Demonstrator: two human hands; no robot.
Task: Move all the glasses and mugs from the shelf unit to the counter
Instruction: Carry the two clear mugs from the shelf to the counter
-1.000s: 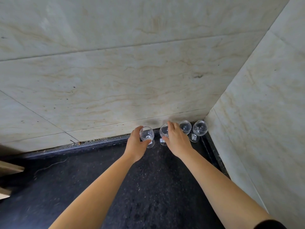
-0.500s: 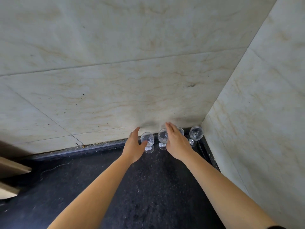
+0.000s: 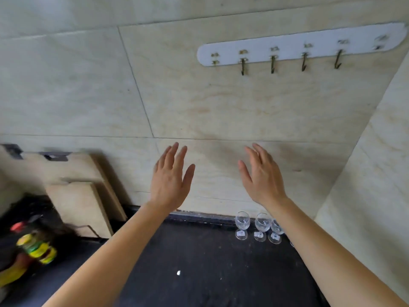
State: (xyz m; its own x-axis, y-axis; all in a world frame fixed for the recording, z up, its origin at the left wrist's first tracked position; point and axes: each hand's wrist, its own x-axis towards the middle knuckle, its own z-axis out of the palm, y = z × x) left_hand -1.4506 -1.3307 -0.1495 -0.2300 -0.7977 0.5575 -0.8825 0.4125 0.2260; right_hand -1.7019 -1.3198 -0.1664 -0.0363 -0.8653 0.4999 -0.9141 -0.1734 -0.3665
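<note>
Dark counter [image 3: 199,262] holds stickered glasses [image 3: 261,227]; both hands [image 3: 170,180] empty, unreadable labels.

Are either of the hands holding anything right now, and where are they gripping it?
Nothing is held. The left hand and right hand are open and raised above the glasses.

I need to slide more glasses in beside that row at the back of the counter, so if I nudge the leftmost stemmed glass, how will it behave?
The leftmost stemmed glass carries a wide bowl on a thin stem, so it probably tips rather than slides. It looks thin and clear, likely light and fragile.
</note>
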